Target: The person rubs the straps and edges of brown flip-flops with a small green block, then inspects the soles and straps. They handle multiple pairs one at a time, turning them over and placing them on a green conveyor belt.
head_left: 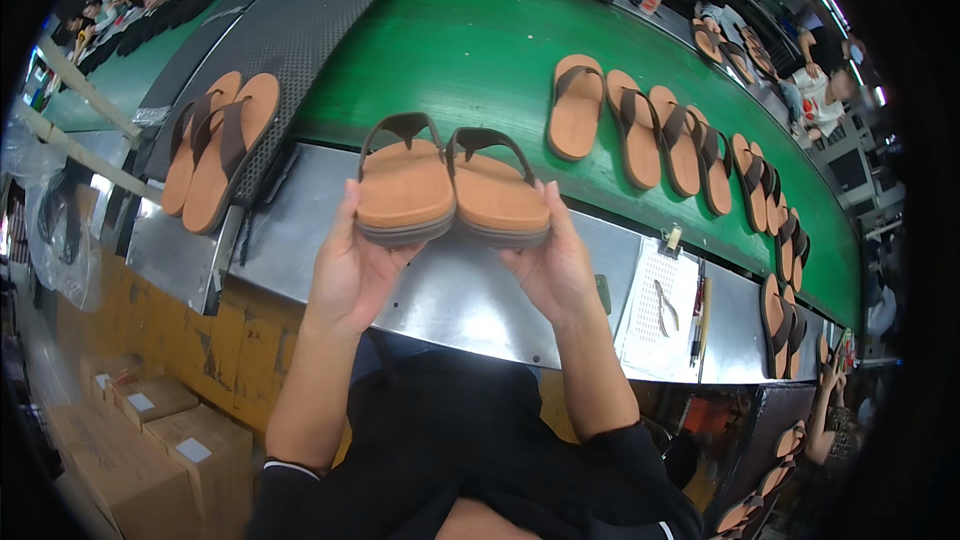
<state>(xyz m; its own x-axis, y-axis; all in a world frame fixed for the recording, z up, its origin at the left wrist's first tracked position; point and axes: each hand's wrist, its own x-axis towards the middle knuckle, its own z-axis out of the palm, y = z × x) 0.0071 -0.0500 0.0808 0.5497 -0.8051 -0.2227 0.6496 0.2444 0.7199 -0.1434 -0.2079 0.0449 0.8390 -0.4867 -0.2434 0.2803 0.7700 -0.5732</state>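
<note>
My left hand (350, 275) grips a tan flip-flop (405, 185) with a dark brown strap and a grey outsole, its thumb along the side and fingers underneath. A matching flip-flop (498, 192) is in my right hand (552, 270), gripped the same way. Both are raised over the metal ledge (450, 310), side by side and touching, heels toward me. Fingers under the soles are partly hidden. To the left, a pair of similar flip-flops (225, 155) leans together on a dark textured mat.
Several more flip-flops (635, 130) lie in a row along the green conveyor belt (460, 50). Pliers (665, 308) rest on a clipboard (640, 340) with paper at the right of the ledge. Cardboard boxes (170, 460) stand at lower left. Other people work beyond the belt.
</note>
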